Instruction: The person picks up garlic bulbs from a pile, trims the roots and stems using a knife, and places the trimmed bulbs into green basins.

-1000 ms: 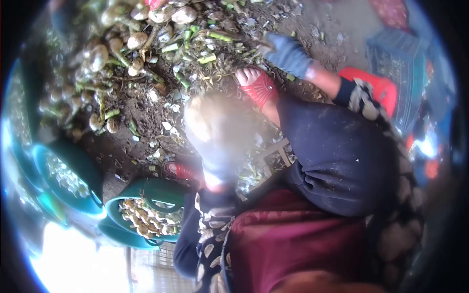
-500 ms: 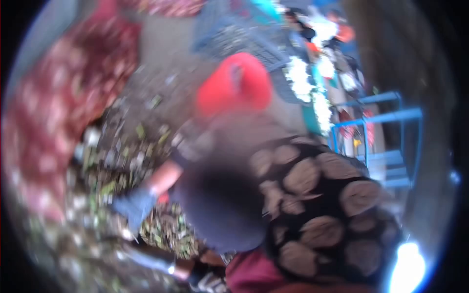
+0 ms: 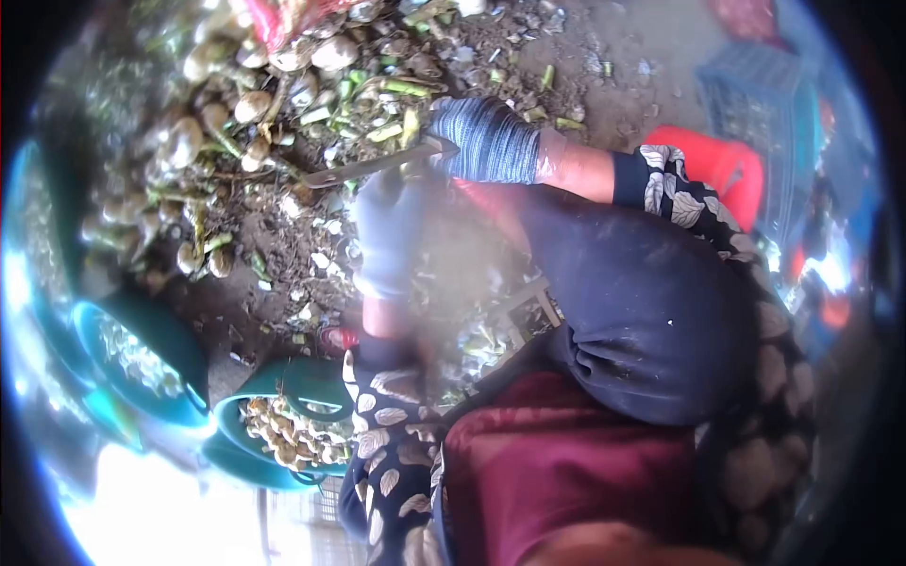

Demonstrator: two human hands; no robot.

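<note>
My right hand [image 3: 491,141], in a blue-grey striped knit glove, grips a knife [image 3: 363,170] whose long, dull blade points left. The knife's handle is hidden in the fist. My left hand [image 3: 389,226], in a pale glove, is just below the blade. Its fingers are blurred, and whatever may be in them cannot be made out. A short green stalk piece [image 3: 411,127] shows just above the blade beside the right glove. Left of both hands, pale bulbs [image 3: 252,107] with stalks, like garlic or onions, lie heaped on the soil.
A green bucket [image 3: 231,415] of trimmed bulbs stands below left, and another green bucket [image 3: 85,325] holds whitish pieces. A red bucket [image 3: 698,151] and a blue-grey crate [image 3: 755,90] are at upper right. Cut stalks litter the ground. My bent knee [image 3: 661,311] is beside the hands.
My view has swung left, bringing both gloved hands, the knife and the green buckets plainly into sight. The red bucket and crate now appear farther right.
</note>
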